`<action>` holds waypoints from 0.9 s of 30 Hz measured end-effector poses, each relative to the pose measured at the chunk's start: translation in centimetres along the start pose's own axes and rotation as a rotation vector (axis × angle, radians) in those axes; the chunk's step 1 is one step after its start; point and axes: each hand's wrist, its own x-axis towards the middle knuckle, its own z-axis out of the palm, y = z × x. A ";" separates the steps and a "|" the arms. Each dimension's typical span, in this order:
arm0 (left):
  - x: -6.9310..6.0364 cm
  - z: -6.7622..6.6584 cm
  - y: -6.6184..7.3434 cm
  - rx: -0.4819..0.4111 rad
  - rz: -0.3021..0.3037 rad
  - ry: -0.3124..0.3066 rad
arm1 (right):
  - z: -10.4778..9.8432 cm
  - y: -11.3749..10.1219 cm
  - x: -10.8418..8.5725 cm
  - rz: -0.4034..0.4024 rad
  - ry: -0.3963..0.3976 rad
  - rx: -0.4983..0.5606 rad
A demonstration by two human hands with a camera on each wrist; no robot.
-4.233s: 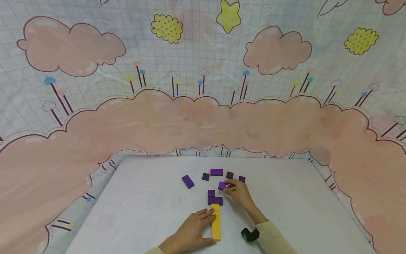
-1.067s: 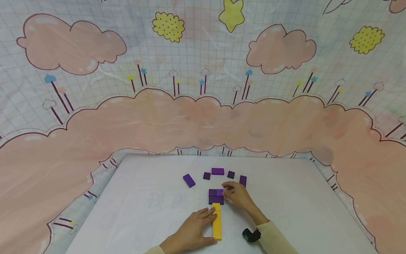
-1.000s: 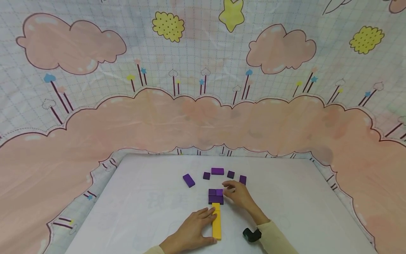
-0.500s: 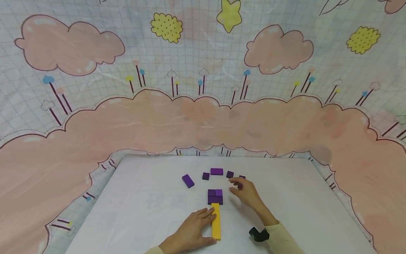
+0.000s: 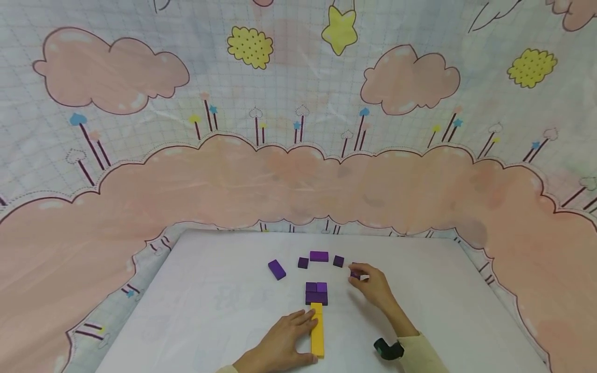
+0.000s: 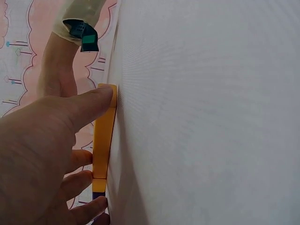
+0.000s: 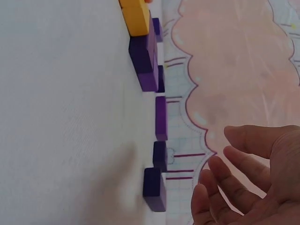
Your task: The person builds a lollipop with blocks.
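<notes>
My left hand [image 5: 282, 341] rests along a strip of yellow blocks [image 5: 318, 339], fingertips against its left side and thumb at the near end. In the left wrist view the thumb [image 6: 96, 102] touches the strip's end. Several purple blocks [image 5: 316, 298] stand together against the strip's far end. My right hand [image 5: 379, 286] hovers over the rightmost purple block [image 7: 154, 190], which its fingers partly hide in the head view. The right wrist view shows a gap between thumb and fingers, nothing held, and the hand apart from that block.
Loose purple pieces lie in an arc farther back: a tilted oblong block [image 5: 276, 269], a small cube [image 5: 303, 262], a long block [image 5: 319, 256] and another cube [image 5: 338, 261]. A white tabletop [image 5: 210, 305] bears everything. Behind it hangs a cloud-patterned cloth [image 5: 261, 181].
My right hand set a small purple cube beside another at the strip's far end and let it go. It then moved right, to the rightmost purple block. The left hand stayed put.
</notes>
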 end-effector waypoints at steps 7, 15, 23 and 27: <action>-0.2 0.1 0.1 -0.006 0.002 -0.016 | -0.3 1.7 0.2 0.008 0.045 0.020; -0.4 0.2 0.0 0.028 0.046 0.032 | -1.1 2.9 0.7 0.061 0.071 0.028; -0.4 0.0 0.0 0.031 0.044 0.043 | -1.6 3.5 1.0 0.159 0.038 0.060; -0.5 0.1 0.0 0.032 0.045 0.050 | -1.6 3.8 1.3 0.188 -0.001 0.056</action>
